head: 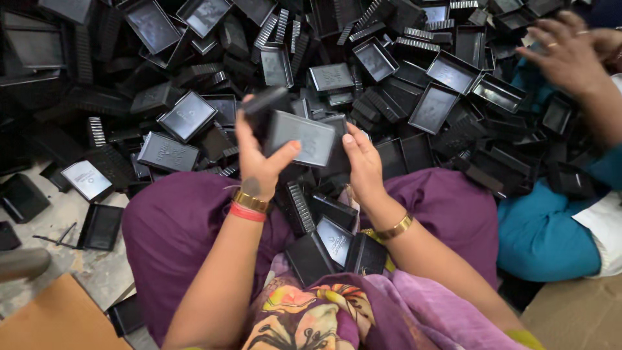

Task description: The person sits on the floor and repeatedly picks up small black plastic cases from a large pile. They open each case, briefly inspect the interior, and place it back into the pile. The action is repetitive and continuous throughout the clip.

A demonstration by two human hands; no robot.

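Black tray [302,137]: held between left hand [258,165] and right hand [363,162] at its short ends, probably light, stiff plastic, above the far pile [414,71].

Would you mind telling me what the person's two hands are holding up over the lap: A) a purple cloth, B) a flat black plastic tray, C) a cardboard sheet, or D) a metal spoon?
B: the left hand and right hand grip a flat black plastic tray by opposite ends.
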